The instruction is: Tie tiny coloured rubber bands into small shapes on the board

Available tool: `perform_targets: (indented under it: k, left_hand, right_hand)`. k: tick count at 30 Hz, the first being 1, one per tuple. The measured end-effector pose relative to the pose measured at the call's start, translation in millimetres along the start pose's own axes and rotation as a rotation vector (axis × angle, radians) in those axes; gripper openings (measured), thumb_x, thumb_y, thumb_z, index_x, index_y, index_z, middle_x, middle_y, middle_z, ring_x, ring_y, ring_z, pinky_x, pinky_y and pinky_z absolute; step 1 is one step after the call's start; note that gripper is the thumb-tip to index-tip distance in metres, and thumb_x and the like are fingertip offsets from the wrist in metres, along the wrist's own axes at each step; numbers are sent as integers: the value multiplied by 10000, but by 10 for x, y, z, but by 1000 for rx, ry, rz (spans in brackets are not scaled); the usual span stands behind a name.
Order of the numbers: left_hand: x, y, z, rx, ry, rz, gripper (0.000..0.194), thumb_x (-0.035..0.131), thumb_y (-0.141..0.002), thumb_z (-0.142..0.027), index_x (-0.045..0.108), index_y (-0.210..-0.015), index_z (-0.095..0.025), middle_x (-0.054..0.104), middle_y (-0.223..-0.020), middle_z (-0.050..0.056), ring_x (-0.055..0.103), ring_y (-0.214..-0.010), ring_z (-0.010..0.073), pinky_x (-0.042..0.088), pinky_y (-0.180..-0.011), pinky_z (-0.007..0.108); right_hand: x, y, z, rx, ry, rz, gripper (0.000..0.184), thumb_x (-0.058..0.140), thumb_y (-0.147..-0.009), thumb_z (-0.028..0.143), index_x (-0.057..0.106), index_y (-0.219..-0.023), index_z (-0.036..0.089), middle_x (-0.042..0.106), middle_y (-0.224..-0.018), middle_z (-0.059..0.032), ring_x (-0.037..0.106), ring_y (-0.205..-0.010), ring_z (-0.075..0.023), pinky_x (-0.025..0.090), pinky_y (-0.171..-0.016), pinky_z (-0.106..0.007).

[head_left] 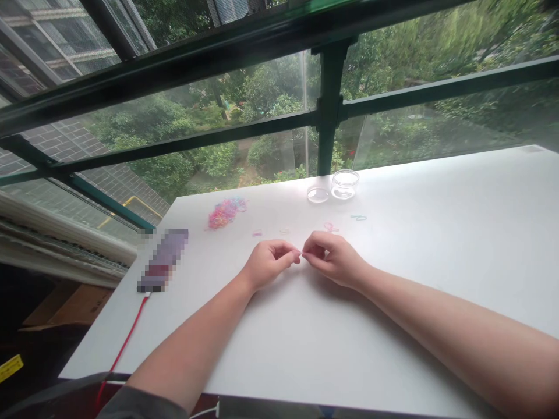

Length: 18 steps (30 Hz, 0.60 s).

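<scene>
My left hand (271,260) and my right hand (331,256) meet fingertip to fingertip just above the white table. Both are closed in a pinch; whatever lies between the fingers is too small to make out. Just beyond them are a pink loop cluster (331,227), a short pink piece (257,233) and a faint yellowish piece (284,231). A green loop-like piece (358,217) lies farther right. At the back left is a loose pile of tiny colourful loops (226,213), mostly pink, orange and blue.
A clear round jar (345,185) stands open at the table's back edge, its clear lid (318,194) beside it. On the left lies a blurred-out phone (164,260) with a red cable (129,341) running off the white table (419,244). Green-framed windows (329,105) rise behind.
</scene>
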State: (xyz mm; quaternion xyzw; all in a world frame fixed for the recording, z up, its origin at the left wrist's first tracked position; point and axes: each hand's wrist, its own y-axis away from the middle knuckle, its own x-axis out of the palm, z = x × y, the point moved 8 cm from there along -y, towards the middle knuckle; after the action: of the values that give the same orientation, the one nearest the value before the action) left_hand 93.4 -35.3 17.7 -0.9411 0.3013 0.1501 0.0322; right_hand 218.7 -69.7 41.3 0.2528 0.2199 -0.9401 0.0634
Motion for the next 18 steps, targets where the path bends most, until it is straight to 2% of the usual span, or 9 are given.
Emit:
perform_targets:
  k: [7, 13, 18]
  left_hand:
    - [-21, -17, 10, -6, -17, 5, 205, 656, -765, -326, 665, -823, -130, 682, -781, 69, 599, -702, 137, 451, -629, 233]
    - [-32, 4, 9, -6, -86, -21, 227, 654, -764, -347, 684, -834, -133, 681, -764, 59, 570, -653, 119, 433, -602, 224]
    - [-32, 17, -15, -11, -96, -31, 241, 635, -774, -359, 700, -837, -136, 702, -791, 70, 617, -709, 152, 467, -645, 244]
  right_hand:
    - [7, -3, -5, -12, -2, 1, 73, 549, -769, 121, 540, -733, 184, 493, -646, 26, 456, -574, -98, 384, -546, -230]
    - [19, 7, -32, 50, -39, 30, 58, 590, -757, 185, 540, -785, 183, 504, -648, 27, 468, -556, -95, 381, -496, -215]
    - [32, 5, -65, 91, -51, 46, 62, 596, -759, 216, 563, -796, 178, 493, -607, 35, 451, -521, -89, 370, -483, -212]
